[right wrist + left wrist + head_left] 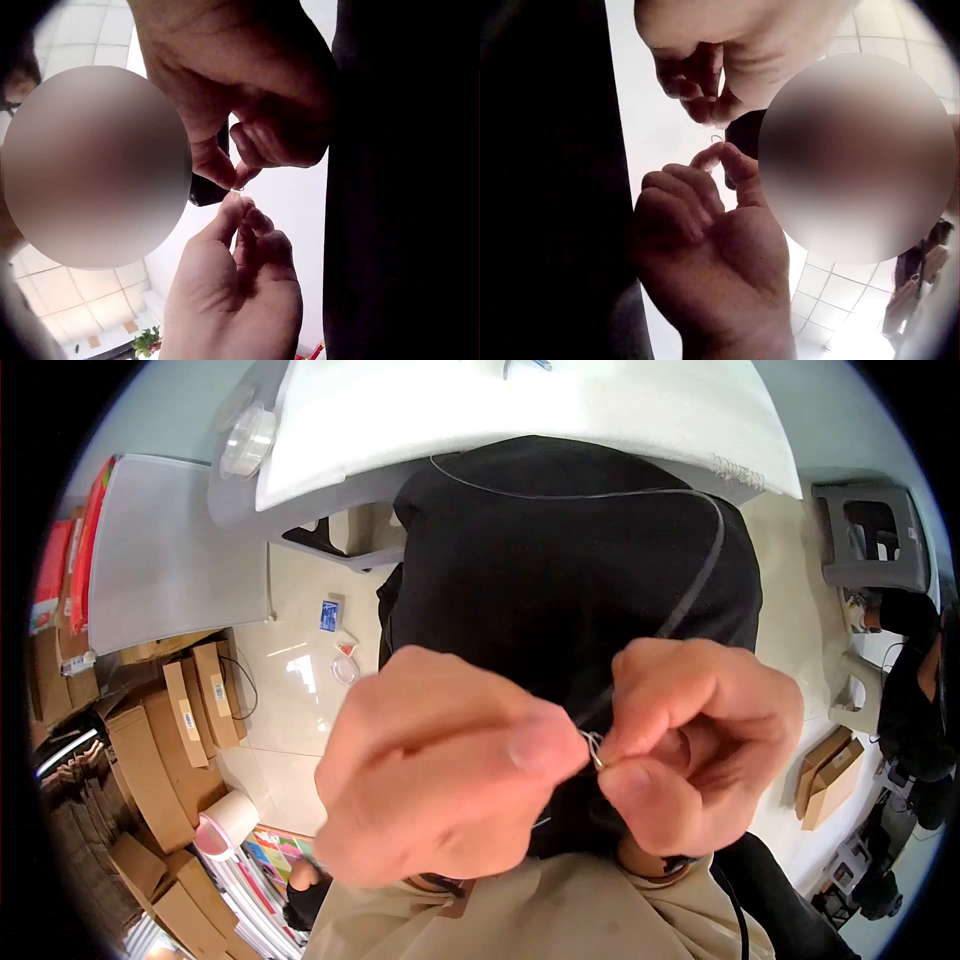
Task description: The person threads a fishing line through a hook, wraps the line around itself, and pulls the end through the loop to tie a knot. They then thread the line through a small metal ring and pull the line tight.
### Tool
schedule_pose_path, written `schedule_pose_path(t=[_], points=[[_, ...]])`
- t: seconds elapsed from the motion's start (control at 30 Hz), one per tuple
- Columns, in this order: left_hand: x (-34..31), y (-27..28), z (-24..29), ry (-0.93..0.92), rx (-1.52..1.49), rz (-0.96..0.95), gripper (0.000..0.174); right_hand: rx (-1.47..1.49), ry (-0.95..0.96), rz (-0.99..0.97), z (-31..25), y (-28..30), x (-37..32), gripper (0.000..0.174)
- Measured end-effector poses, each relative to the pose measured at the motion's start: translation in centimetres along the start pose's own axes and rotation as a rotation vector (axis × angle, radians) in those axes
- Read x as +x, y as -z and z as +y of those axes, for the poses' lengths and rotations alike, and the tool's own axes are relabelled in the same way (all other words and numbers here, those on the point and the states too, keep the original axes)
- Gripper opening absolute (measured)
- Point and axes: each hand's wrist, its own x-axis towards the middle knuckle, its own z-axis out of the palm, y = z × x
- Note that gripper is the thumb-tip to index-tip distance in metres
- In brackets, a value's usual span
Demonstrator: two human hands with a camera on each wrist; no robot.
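Observation:
My left hand (450,770) and right hand (710,745) meet fingertip to fingertip above the lap. Between them is a thin silvery wire (594,748), bent into small loops. The right thumb and forefinger pinch one end of it; the left thumb and forefinger pinch the other. In the left wrist view a small curved bit of the wire (717,138) shows between the two hands. The right wrist view also has the wire (238,190) in the gap between the fingertips. Most of the wire is hidden by the fingers.
A white-topped table (520,405) stands in front, with a clear round container (248,440) at its left. A dark cord (705,565) crosses the black-clad lap (560,570). Cardboard boxes (150,770) lie at left, a grey stool (872,535) at right.

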Motion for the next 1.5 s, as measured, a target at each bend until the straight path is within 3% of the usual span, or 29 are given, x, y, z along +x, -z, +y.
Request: schedule_pose_path(t=[0.17, 0.33, 0.5, 0.63, 0.7, 0.73, 0.8, 0.9, 1.0, 1.07, 1.13, 1.17, 1.23, 1.37, 1.43, 1.5], points=[[-1.0, 0.0, 0.9, 0.016, -0.058, 0.075, 0.026, -0.079, 0.185, -0.004, 0.1, -0.5, -0.3, 0.013], [-1.1, -2.0, 1.2, -0.015, -0.23, 0.347, 0.029, -0.231, 0.291, 0.01, -0.1, -1.3, -0.6, 0.016], [-0.8, -2.9, 1.6, -0.015, -0.316, 0.516, 0.029, -0.386, 0.265, 0.004, -1.7, -1.9, -1.2, 0.019], [-0.7, -2.3, 2.1, 0.033, -0.42, 0.505, 0.026, -0.527, 0.238, -0.009, -2.9, -2.4, -1.4, 0.021], [-0.5, -2.4, 2.5, 0.077, -0.477, 0.54, 0.022, -0.465, 0.837, 0.492, 0.4, -5.6, 1.2, 0.021], [-0.3, -2.9, 2.9, 0.113, -0.515, 0.577, 0.02, -0.436, 0.898, 0.477, 0.8, -5.8, 1.3, 0.022], [-0.1, -3.2, 3.6, 0.177, -0.579, 0.627, 0.017, -0.723, 0.24, 0.179, -3.1, -5.1, -1.9, 0.024], [-0.1, -3.3, 4.1, 0.262, -0.696, 0.657, 0.015, -0.713, 0.161, 0.141, -3.7, -5.1, -1.8, 0.024], [-0.1, -3.2, 4.4, 0.343, -0.919, 0.653, 0.014, -0.702, 0.205, 0.16, -3.4, -5.1, -1.8, 0.023], [-0.3, -2.8, 4.3, 0.375, -1.107, 0.623, 0.014, -0.68, 0.646, 0.347, -0.5, -5.1, -0.4, 0.022], [-0.3, -2.4, 4.4, 0.39, -1.253, 0.567, 0.014, -0.611, 0.89, 0.564, 0.3, -6.4, 0.7, 0.021], [-0.3, -2.3, 4.4, 0.399, -1.324, 0.537, 0.014, -0.558, 0.913, 0.688, 0.1, -7.6, 1.1, 0.019], [0.2, -2.1, 4.4, 0.373, -1.408, 0.513, 0.014, -0.501, 0.887, 0.678, -0.6, -8.2, 1.2, 0.016], [0.4, -2.4, 5.0, 0.324, -1.463, 0.484, 0.014, -0.46, 0.718, 0.144, -3.4, -5.4, -1.9, 0.013], [0.5, -2.5, 5.3, 0.3, -1.48, 0.458, 0.014, -0.461, 0.71, 0.072, -3.5, -5.9, -2.5, 0.012], [0.5, -2.6, 5.6, 0.273, -1.5, 0.427, 0.014, -0.466, 0.758, 0.196, -3.2, -6.7, -2.6, 0.015]])
